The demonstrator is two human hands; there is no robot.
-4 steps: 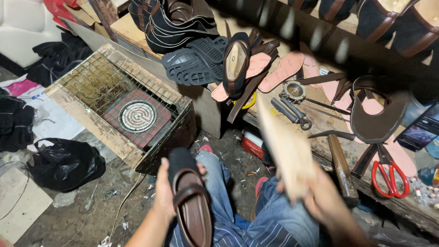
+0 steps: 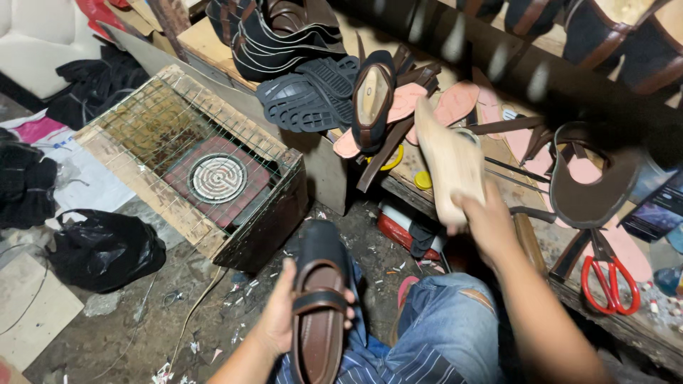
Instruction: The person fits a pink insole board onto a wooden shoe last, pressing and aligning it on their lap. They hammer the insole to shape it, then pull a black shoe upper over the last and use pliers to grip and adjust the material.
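**A:** What has changed since the moment before?

**B:** The pale wooden shoe form (image 2: 448, 167) has swung up and toward the bench; a moment ago it stood lower and more upright in front of the person's lap. It is blurred by motion now. The dark sandal (image 2: 318, 302) has hardly moved.

**A:** What is the biggest thing in view?

**B:** A long cluttered workbench (image 2: 441, 188) runs across the upper right. To its left, on the dirty floor, sits a wooden box covered with wire mesh (image 2: 188, 160), with a round coil heater (image 2: 218, 178) inside it.

**A:** And on the bench?

**B:** A stack of dark shoe uppers (image 2: 284, 35) at the back, black treaded soles (image 2: 306, 92) just in front of it, and pink insoles (image 2: 455, 103) beside those. Red-handled scissors (image 2: 605, 281) lie near the bench's right edge.

**A:** What else is on the floor?

**B:** A crumpled black plastic bag (image 2: 103, 249) lies left of the box.

**A:** What are the hands doing?

**B:** The left hand (image 2: 281, 313) is curled around the side of the sandal, holding it lengthwise above the person's jeans (image 2: 445, 334). The right hand (image 2: 487, 220) is closed around the lower end of the shoe form, raised over the bench edge.
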